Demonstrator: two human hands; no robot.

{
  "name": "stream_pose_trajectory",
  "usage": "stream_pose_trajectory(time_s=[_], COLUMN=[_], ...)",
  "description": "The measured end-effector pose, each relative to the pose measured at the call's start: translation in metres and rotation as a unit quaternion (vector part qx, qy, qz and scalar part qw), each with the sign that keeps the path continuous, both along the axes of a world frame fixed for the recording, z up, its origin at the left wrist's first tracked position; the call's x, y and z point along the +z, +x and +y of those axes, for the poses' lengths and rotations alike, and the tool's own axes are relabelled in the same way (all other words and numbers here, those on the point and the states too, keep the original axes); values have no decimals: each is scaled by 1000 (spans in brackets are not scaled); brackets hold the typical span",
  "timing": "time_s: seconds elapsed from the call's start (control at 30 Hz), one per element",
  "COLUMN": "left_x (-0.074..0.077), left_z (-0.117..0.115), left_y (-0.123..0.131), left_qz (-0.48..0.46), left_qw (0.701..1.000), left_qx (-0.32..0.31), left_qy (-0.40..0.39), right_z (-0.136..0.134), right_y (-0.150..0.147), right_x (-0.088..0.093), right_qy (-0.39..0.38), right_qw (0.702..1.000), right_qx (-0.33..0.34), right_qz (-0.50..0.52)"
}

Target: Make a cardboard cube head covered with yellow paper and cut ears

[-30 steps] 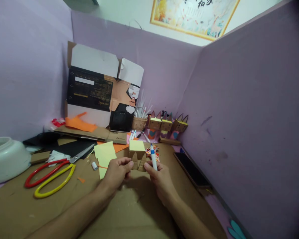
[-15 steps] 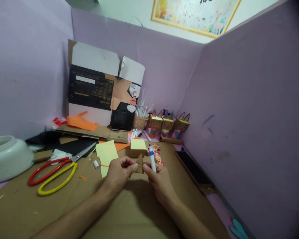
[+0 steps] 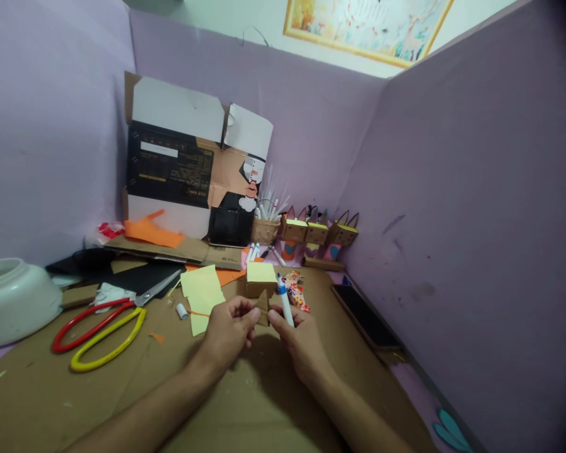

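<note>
Brown cardboard triangle (image 3: 263,306) pinched between fingertips of left hand (image 3: 227,331) and right hand (image 3: 298,340), above brown cardboard mat (image 3: 122,390). Blue-capped marker (image 3: 284,305) also gripped in right hand, upright. Behind, small woven basket (image 3: 265,230) full of white pens. Nearby, flat pale yellow paper (image 3: 200,294), cube-shaped cardboard box (image 3: 260,278).

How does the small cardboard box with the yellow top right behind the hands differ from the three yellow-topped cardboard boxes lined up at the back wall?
The small cardboard box with the yellow top has no ears; the three yellow-topped boxes at the back wall each carry pointed ears. The near box sits flat on the brown cardboard work surface; the back ones stand raised on coloured bases. The near box stands alone; the back ones form a row. All share brown cardboard sides and yellow tops.
</note>
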State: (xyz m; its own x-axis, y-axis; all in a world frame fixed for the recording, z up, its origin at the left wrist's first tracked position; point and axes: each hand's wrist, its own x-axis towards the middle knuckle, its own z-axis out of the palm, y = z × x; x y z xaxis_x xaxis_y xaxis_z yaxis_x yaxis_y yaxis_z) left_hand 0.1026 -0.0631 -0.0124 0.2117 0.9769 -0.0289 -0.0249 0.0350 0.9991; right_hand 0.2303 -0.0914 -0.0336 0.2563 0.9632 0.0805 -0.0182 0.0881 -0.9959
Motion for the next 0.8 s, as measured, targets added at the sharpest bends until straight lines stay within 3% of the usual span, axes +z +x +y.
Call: stream_pose_trajectory(time_s=[0.2, 0.53, 0.8], left_x=[-4, -7, -5], left_z=[-2, -11, -16], left_y=[0, -5, -4], left_qz=[30, 141, 137], left_qw=[999, 973, 973], left_qx=[-11, -23, -36], left_qy=[28, 180, 182], right_z=[-1, -6, -11], right_y=[1, 2, 0], right_x=[5, 13, 17], right_qy=[14, 58, 76], right_qw=[999, 997, 995], right_qx=[-29, -49, -44], right_qz=[0, -20, -52])
